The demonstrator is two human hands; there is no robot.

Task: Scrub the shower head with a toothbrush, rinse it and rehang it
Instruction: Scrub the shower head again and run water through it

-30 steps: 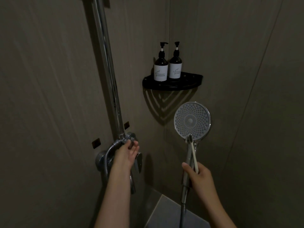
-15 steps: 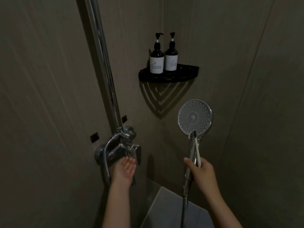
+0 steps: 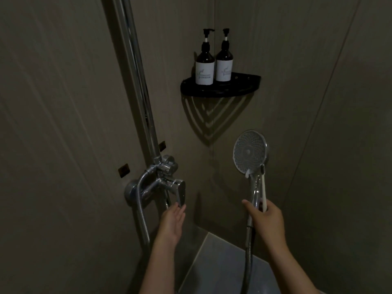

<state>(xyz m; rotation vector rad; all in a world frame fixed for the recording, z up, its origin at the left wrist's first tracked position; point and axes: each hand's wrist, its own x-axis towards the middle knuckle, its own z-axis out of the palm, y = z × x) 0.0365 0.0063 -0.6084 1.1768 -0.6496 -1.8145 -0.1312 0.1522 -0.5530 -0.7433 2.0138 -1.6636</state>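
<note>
My right hand (image 3: 266, 221) is clamped round the shower head (image 3: 249, 154) handle at lower right of the frame, with the toothbrush (image 3: 263, 187) pinned alongside it. My left hand (image 3: 172, 222) is spread flat, fingertips just under the mixer lever (image 3: 180, 193) at centre. If I lift it hard, the faceplate, turned toward me, could spray me, and the toothbrush could slip from the wet grip.

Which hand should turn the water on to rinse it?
Probably the left hand. It is open and free, its fingertips right under the tap lever. The right hand is busy, gripping both the shower head by its handle and the toothbrush.
</note>
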